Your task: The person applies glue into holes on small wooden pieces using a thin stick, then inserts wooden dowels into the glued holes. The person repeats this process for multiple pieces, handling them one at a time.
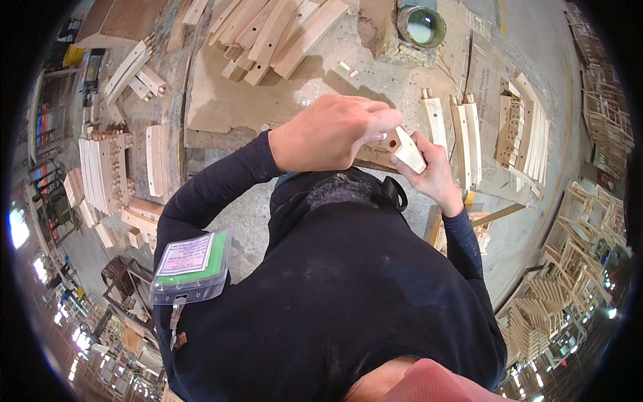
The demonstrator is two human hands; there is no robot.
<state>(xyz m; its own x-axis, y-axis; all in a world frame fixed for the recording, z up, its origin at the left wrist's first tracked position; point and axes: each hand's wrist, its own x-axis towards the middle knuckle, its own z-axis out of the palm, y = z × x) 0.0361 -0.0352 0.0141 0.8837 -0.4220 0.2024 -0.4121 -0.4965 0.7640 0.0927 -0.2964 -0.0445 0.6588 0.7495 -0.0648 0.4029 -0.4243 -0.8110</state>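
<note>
My right hand [437, 173] grips a short pale wooden block [407, 151] with a drilled hole in its end, held in front of my chest. My left hand [328, 130] reaches over from the left with its fingertips pinched together against the top end of that block. Whether a small peg sits between those fingers is hidden. Both arms are in dark sleeves.
Beneath my hands is a worn workbench [268, 100]. Long wooden slats [274, 30] are piled at the back, beside an open can of whitish liquid [420, 25] and two small dowels [347, 68]. Drilled rails [469, 137] lie right, stacked pieces [100, 174] left. A badge [191, 264] hangs on my chest.
</note>
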